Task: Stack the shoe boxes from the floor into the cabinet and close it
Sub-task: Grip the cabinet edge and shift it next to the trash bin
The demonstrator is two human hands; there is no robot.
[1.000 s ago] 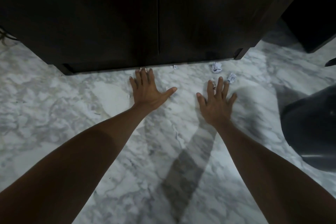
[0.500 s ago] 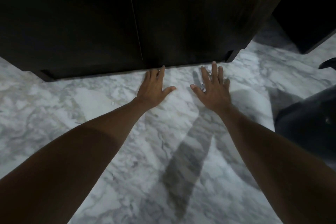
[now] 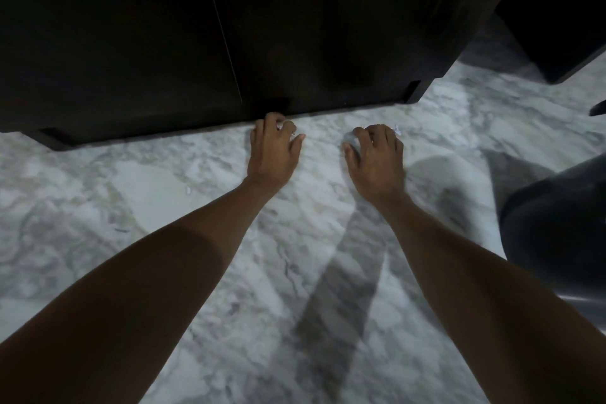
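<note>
1. Cabinet [image 3: 137, 43] filled the frame from 9 o'clock through 12 to about 2 o'clock, dark wood with both doors shut and a thin seam running down between them; its base met the marble floor [image 3: 328, 272] along a line just past the hands.
2. No shoe boxes showed on the floor, and the closed doors hid whatever lay inside.
3. Left hand [image 3: 273, 151] sat just left of centre, toward 12 o'clock, fingers curled together and tips pressed right at the cabinet's bottom edge. A small white scrap of paper [image 3: 281, 126] peeked out between the curled fingers, so the hand appeared to pinch it, though most of it was covered.
4. Right hand [image 3: 375, 157] lay at about 1 o'clock from centre, well short of the cabinet base, fingers bent down in a claw onto the floor with the thumb spread to the side. A white paper bit [image 3: 397, 130] poked out past the knuckles; whether the fingers actually gripped it could not be told.
5. Both forearms ran in from the lower corners, at 7 and 5 o'clock, cut off by the frame.
6. A dark rounded object [image 3: 554, 226] at 3 o'clock was cut by the right edge and too dim to identify; another dark piece of furniture [image 3: 557, 10] stood at 2 o'clock.
</note>
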